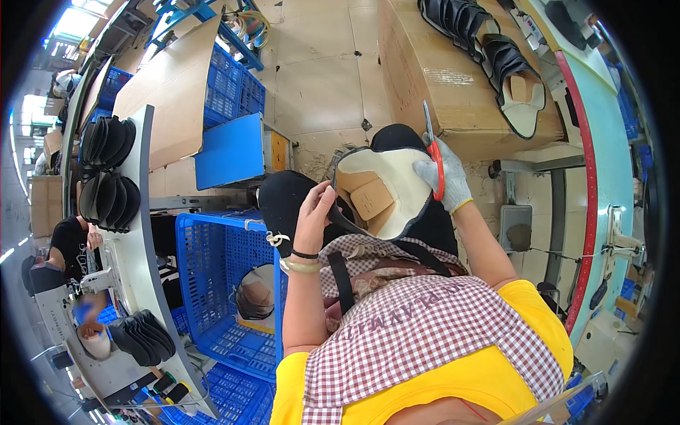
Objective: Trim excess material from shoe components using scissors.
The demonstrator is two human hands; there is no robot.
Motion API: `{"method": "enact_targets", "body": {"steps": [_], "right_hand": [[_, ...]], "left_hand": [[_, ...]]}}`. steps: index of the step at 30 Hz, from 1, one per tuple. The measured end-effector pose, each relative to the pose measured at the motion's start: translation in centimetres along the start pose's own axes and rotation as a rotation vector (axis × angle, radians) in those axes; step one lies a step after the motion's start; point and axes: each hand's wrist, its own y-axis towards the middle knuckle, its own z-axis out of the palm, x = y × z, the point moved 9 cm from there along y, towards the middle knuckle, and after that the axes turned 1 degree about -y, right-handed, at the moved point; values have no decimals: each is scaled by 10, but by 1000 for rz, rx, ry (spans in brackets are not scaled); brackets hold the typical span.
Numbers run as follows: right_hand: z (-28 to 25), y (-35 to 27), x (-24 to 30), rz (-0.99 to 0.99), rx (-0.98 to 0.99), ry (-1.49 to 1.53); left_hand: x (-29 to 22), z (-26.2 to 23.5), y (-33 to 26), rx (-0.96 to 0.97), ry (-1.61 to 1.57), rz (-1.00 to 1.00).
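A shoe upper (407, 184) with cream lining and black edging rests over my lap, its inside facing up and tan pieces showing within. My bare left hand (312, 216) pinches the upper's left edge between thumb and fingers. In a pale knit glove, my right hand (457, 175) is closed around red-handled scissors (437, 168) beside the upper's right edge. The scissor blades point away from me, and whether they are parted I cannot tell. Some right fingers are hidden behind the handles, so their contact with the upper is unclear.
At my left stands a blue plastic crate (198, 301) with an upper (256, 294) inside. Past it, a bench holds black piece stacks (110, 203) and a sewing machine (53, 319); another person (67, 244) sits there. Uppers (520, 99) line a cardboard box (460, 88) at far right.
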Motion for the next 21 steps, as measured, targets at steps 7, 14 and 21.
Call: {"method": "enact_targets", "body": {"steps": [7, 14, 21], "right_hand": [[2, -2, -14, -168, -108, 121], [9, -17, 1, -353, -150, 95], [10, -18, -2, -292, -109, 62]], "left_hand": [[-32, 18, -17, -487, 981, 778], [37, 73, 27, -122, 384, 436], [79, 65, 68, -139, 245, 66]]}}
